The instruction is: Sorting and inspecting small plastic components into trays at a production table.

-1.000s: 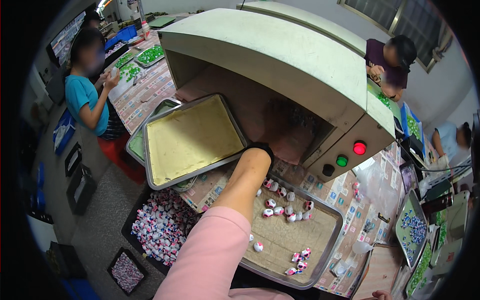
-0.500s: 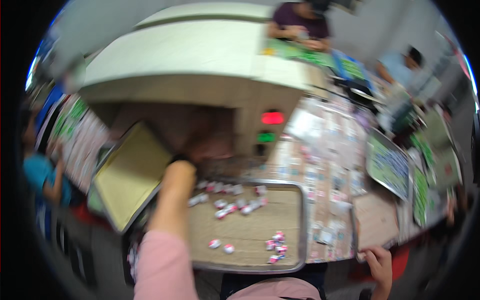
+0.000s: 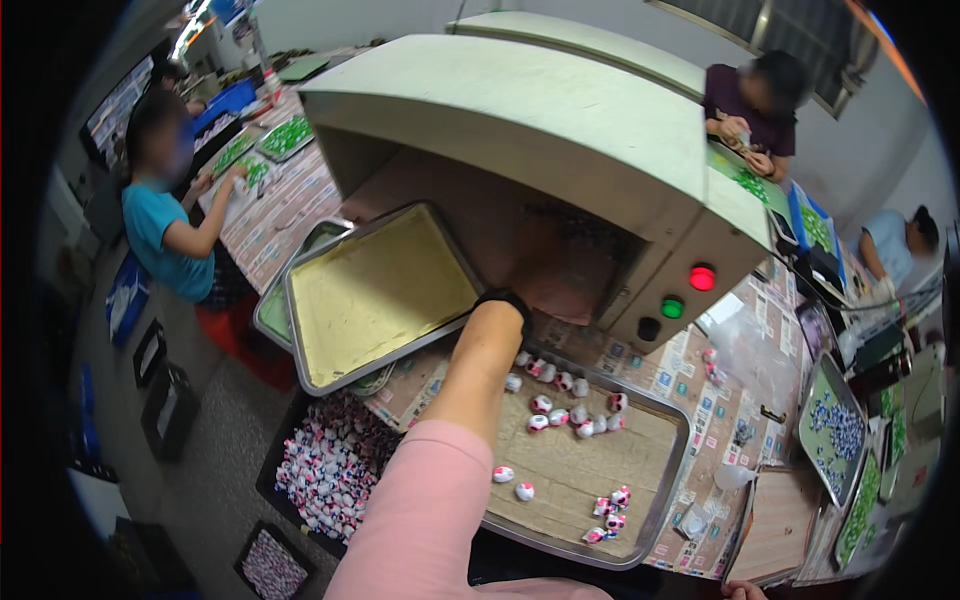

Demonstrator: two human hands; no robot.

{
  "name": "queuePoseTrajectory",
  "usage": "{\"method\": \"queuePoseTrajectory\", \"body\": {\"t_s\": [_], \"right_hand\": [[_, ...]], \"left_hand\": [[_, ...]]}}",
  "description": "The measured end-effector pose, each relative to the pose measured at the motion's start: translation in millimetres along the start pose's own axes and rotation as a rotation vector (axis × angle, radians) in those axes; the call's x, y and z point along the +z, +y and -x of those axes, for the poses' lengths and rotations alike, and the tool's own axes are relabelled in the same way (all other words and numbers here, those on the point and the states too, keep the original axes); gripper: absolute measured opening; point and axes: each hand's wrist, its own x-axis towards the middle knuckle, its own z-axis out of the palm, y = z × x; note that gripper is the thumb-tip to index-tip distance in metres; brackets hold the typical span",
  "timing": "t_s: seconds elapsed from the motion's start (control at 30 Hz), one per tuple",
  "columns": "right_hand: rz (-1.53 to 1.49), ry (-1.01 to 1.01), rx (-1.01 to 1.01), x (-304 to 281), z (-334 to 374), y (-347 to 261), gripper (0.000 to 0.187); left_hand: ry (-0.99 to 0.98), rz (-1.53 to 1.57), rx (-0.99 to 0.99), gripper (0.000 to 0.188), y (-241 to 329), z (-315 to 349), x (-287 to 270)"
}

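My left arm, in a pink sleeve with a dark band at the wrist, reaches into the opening of a cream metal machine. My left hand is inside, dark and blurred, so its fingers and anything in them are hidden. Under the arm lies a metal-rimmed tray lined with brown card, bearing several small white balls with pink and dark marks. Of my right hand, only curled fingers show at the lower edge, beside a brown board; what they hold cannot be made out.
A yellow-lined tray sits tilted by the opening, over a green tray. Below it, a black crate is full of small white and pink pieces. Red and green lights glow on the machine. Co-workers sit at left and far right.
The view has swung left, so the scene sits further right and the crate at left shows. My left arm still reaches into the machine; my right hand has dropped mostly out of view.
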Motion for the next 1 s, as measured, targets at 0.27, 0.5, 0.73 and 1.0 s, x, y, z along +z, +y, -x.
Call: {"method": "queuePoseTrajectory", "body": {"t_s": [0.27,0.5,0.73,1.0], "right_hand": [[0.082,-0.084,-0.056,27.6,-31.5,-30.0,0.020],[0.054,-0.096,-0.079,33.9,-31.3,-34.0,0.019],[0.080,-0.044,-0.142,25.9,-14.6,-35.9,0.020],[0.002,0.089,-0.230,19.1,-9.3,-3.7,0.018]], "left_hand": [[0.148,0.264,-0.290,0.020,-15.2,4.5,-19.2],[0.170,0.449,-0.368,0.023,-74.5,6.0,29.8],[-0.032,1.017,-0.387,0.024,-122.1,16.0,21.1],[-0.235,1.888,-0.600,0.024,-102.6,-16.7,-76.4]]}}
